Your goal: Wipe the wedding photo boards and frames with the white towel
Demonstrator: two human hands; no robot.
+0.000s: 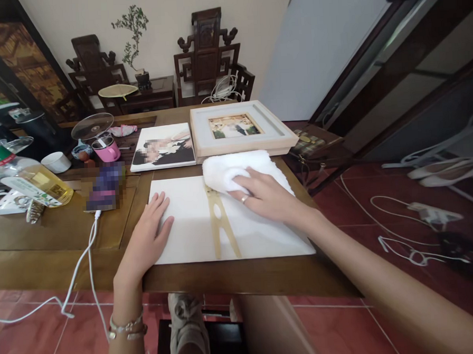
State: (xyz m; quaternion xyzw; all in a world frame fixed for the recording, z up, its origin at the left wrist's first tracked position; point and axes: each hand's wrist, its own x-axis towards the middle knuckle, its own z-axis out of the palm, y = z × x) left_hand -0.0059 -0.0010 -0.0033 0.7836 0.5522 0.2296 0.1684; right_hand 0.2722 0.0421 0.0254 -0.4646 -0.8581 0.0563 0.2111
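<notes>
A white board (pixel 183 217) lies flat at the table's front edge, with a tan A-shaped stand (pixel 218 225) on its face, like the back of a picture frame. My left hand (pixel 152 231) rests on the board's left side, fingers stretched out and holding nothing. In my right hand (pixel 257 192) is a bunched white cloth (pixel 220 172), pressed on the board's upper right part. The cloth covers the top of the stand and hangs over the board's far edge. Beyond it are a photo panel (pixel 167 143) and a pale wooden picture frame (pixel 243 146) with a photo inside.
A charging phone (pixel 107 186), its white cable (pixel 90 243) hanging off the front edge, lies to the left. A bottle of yellow liquid (pixel 42 182), a pink mug (pixel 106 149) and a white cup (pixel 56 162) stand nearby. Carved chairs (pixel 207 57) are behind the table.
</notes>
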